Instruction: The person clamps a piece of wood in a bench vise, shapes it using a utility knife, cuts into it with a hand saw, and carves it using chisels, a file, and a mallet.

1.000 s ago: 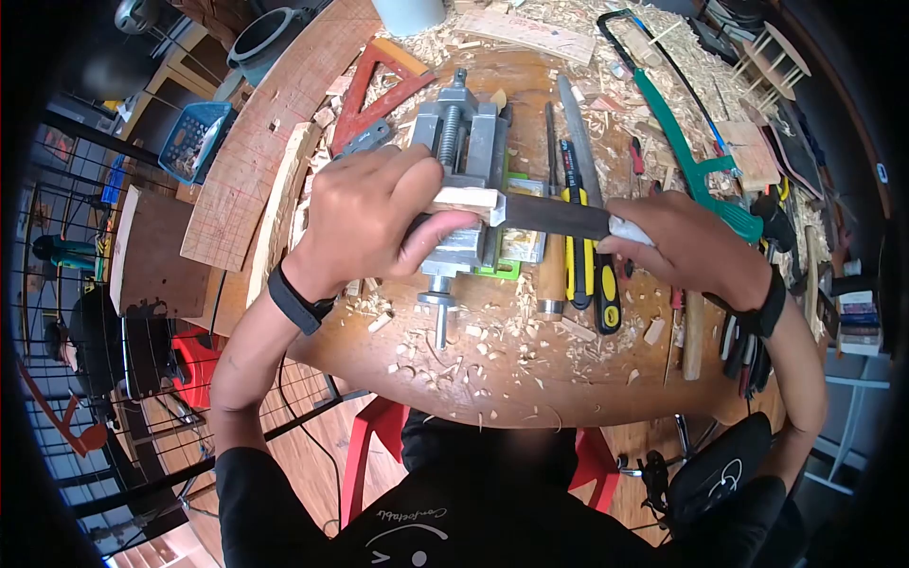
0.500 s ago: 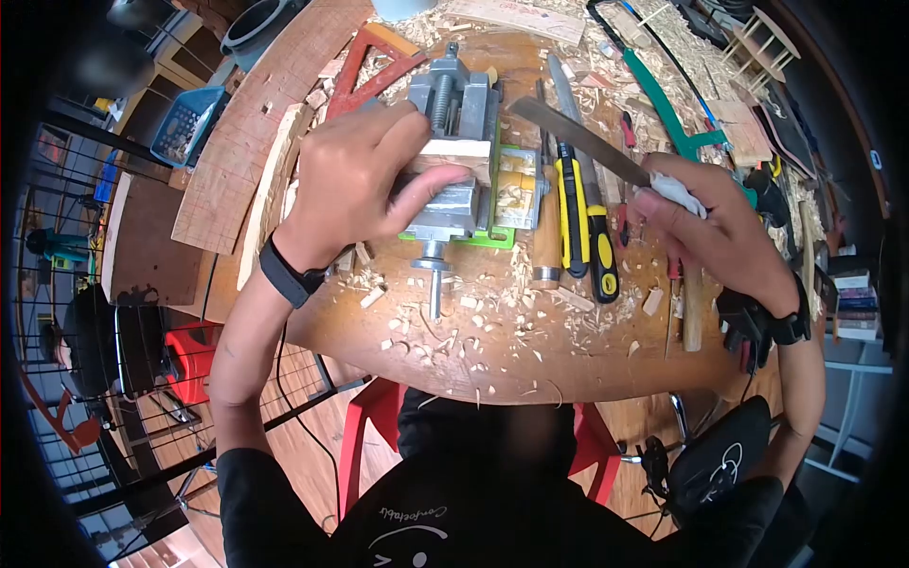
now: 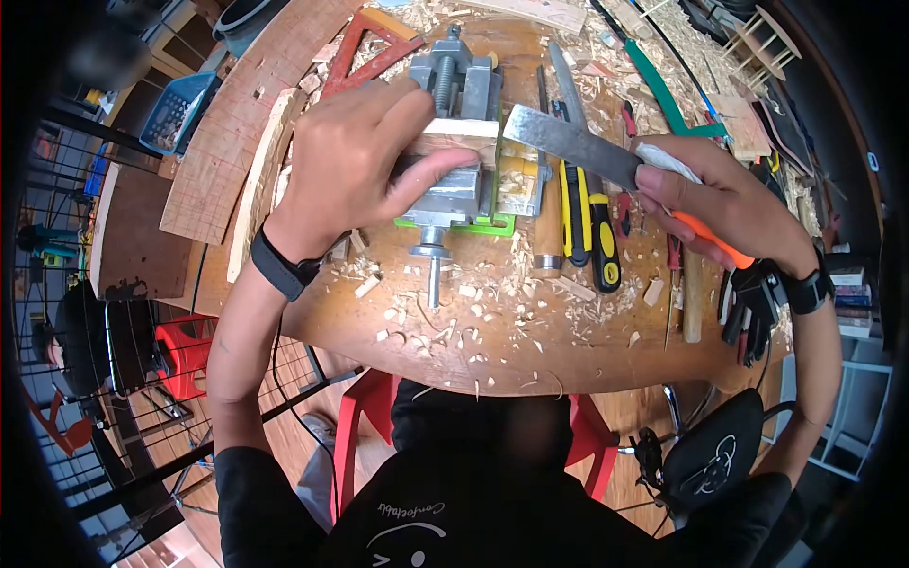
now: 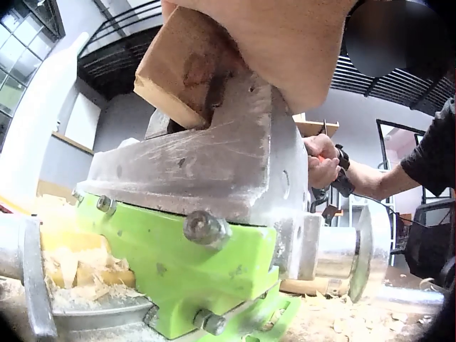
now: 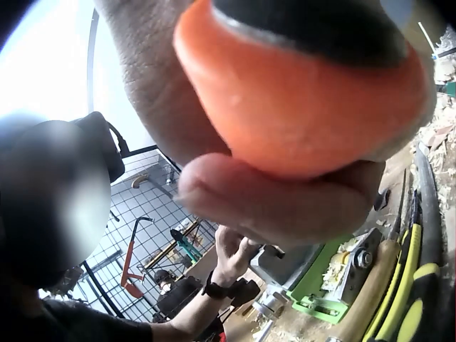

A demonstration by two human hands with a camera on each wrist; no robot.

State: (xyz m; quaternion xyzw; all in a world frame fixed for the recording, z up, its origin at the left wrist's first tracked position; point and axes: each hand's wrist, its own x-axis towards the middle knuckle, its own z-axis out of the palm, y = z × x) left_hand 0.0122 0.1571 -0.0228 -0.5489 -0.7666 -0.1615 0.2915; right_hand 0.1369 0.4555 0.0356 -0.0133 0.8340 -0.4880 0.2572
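At the middle of the bench, in the head view, a wooden block is seated at the top of a metal vise. It is gripped by the left hand, fingers curled over it and thumb laid along its near side, presumably so that it is kept from shifting. The right hand is closed round the orange handle of a flat-bladed tool; a white wrap is pinched at the blade's root, probably as padding for the fingers. The blade tip is held near the block's right end, not touching it. The utility knife is laid beside the vise, likely for easy reach.

In the left wrist view, the block's end is shown tilted above the vise, and bolts are revealed on the green base. Whether the block is clamped cannot be told.

In the right wrist view, the handle's black end cap, not discernible from above, is exposed; the blade is not shown.
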